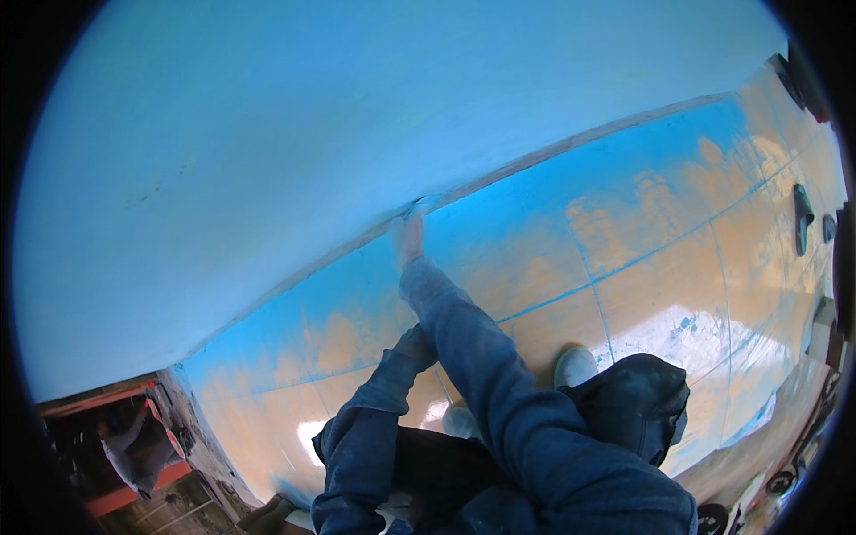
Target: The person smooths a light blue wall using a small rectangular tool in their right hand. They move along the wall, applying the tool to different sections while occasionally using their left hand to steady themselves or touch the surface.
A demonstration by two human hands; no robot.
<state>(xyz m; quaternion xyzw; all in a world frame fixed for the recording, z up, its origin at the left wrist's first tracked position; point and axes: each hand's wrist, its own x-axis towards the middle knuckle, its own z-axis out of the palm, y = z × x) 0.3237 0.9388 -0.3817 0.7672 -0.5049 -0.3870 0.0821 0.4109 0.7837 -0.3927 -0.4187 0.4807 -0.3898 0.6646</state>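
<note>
My right hand (409, 236) reaches to the foot of a light blue wall (241, 169), smeared by motion. A small pale bluish patch shows at its fingertips, too blurred to name. It is right at the grey strip (535, 157) where wall and floor meet. My left hand (415, 346) rests close to my right forearm, partly hidden by its sleeve; its fingers do not show clearly. Both arms wear dusty blue sleeves. Bright blue powder or colour (508, 205) covers the tan tiled floor (660, 276) along the wall, thinning out in streaks.
My shoe (575, 366) and dark-clothed knee (633, 401) are below, on the tiles. Dark slippers (802, 218) lie at the far right. At the lower left is an opening with an orange-red frame (134, 490) and a pale hanging bag or cloth (138, 450). Wheels (780, 483) show at the lower right.
</note>
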